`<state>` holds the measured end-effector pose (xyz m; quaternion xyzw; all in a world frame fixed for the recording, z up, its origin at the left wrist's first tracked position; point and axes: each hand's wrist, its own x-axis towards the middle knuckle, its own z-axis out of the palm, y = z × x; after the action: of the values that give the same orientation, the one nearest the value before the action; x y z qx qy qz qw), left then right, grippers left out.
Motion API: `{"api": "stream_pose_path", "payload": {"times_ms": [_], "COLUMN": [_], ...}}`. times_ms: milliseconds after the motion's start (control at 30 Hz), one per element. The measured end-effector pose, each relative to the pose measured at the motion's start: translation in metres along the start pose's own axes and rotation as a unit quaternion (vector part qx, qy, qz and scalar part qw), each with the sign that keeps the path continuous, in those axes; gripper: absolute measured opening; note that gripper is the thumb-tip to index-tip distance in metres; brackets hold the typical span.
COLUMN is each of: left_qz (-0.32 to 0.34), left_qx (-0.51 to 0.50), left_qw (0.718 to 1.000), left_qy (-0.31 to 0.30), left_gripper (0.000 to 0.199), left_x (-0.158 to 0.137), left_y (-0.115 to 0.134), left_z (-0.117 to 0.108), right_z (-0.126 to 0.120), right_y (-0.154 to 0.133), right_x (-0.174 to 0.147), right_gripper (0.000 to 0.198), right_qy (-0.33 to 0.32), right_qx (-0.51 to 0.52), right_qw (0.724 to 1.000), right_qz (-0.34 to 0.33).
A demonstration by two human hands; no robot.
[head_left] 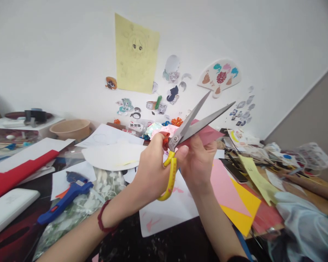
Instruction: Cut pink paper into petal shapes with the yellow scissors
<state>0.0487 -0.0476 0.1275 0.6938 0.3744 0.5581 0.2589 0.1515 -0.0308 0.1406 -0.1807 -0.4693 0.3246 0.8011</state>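
Observation:
Yellow-handled scissors [175,139] are in my left hand [150,167], whose fingers are wrapped round the handles. Their blades stand apart, pointing up and to the right. My right hand [198,163] pinches a dark pink sheet of paper [211,134] just behind the lower blade. Part of that sheet is hidden by the blade and my fingers; whether the blades touch it I cannot tell. Under both hands lies a white sheet [166,214] with small pink pieces or marks on it.
At left are a blue glue gun [68,200], a white box-like object [12,209] and a tan bowl [70,128]. Pink paper [226,189] and yellow paper [246,214] lie at right, near a phone [235,171]. A wall with stickers and a drawing [136,54] rises behind.

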Motion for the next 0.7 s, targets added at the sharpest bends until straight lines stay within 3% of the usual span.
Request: {"api": "stream_pose_path", "payload": {"times_ms": [233, 500, 700], "left_qz": [0.011, 0.007, 0.013], "left_qx": [-0.008, -0.027, -0.029], "left_qw": [1.000, 1.000, 0.999], "left_qy": [0.003, 0.000, 0.008], "left_gripper": [0.029, 0.031, 0.028], "left_x": [0.000, -0.002, -0.003], "left_y": [0.000, 0.002, 0.003], "left_z": [0.000, -0.001, 0.000], "right_z": [0.003, 0.003, 0.005], "right_y": [-0.003, 0.000, -0.004], "right_x": [-0.006, -0.009, -0.012], "right_gripper": [0.012, 0.008, 0.008], "right_qy": [-0.009, -0.027, -0.021], "right_qx": [-0.059, -0.011, -0.081], "right_qw": [0.998, 0.999, 0.996], "right_qz": [-0.001, 0.035, 0.024]}}
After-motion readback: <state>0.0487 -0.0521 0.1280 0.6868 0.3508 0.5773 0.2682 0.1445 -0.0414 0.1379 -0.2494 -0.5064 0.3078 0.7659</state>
